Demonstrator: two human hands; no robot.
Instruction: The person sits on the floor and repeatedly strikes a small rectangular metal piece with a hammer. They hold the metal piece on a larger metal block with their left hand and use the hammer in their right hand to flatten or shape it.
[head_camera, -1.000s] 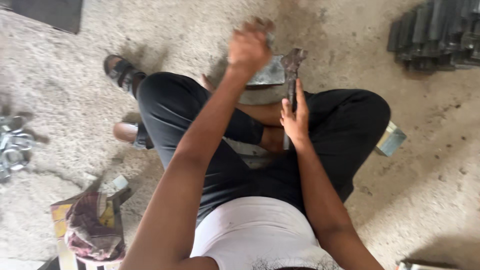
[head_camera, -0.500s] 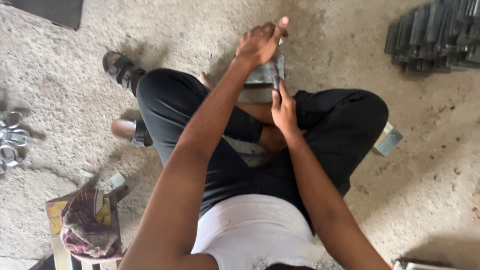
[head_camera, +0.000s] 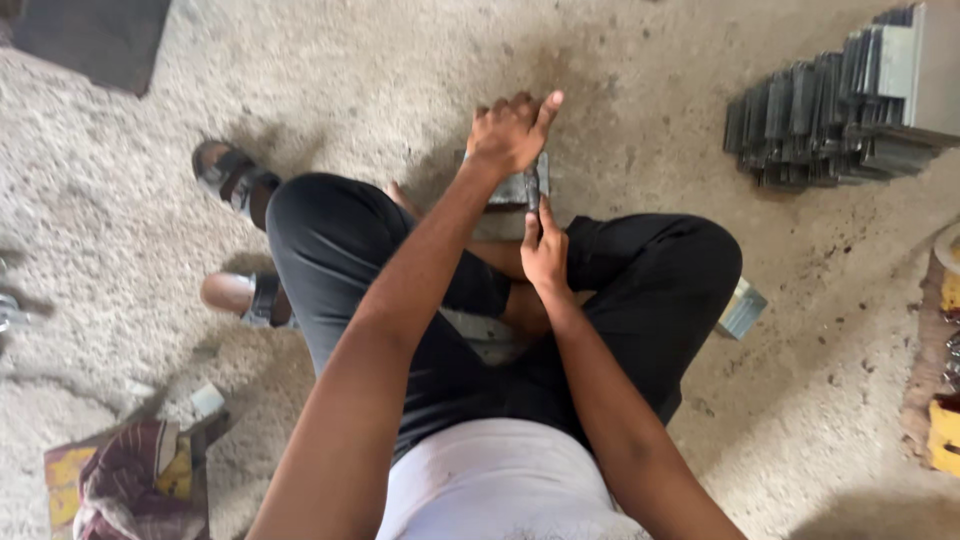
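My left hand (head_camera: 512, 130) is closed over the top of a grey metal plate (head_camera: 522, 187) standing on the floor past my knees, right hand (head_camera: 545, 255) pinching its near edge. Looks stiff, heavyish, sharp-edged, so I'd grip the flat faces.

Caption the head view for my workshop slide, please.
Seated cross-legged on concrete floor, left hand and right hand grip a grey metal piece.

Rough grey concrete floor (head_camera: 400, 70); stack of grey metal plates (head_camera: 830, 110) far right, dark slab (head_camera: 90, 40) top left, cloth bundle (head_camera: 130, 485) bottom left, small metal block (head_camera: 742, 308) beside the knee
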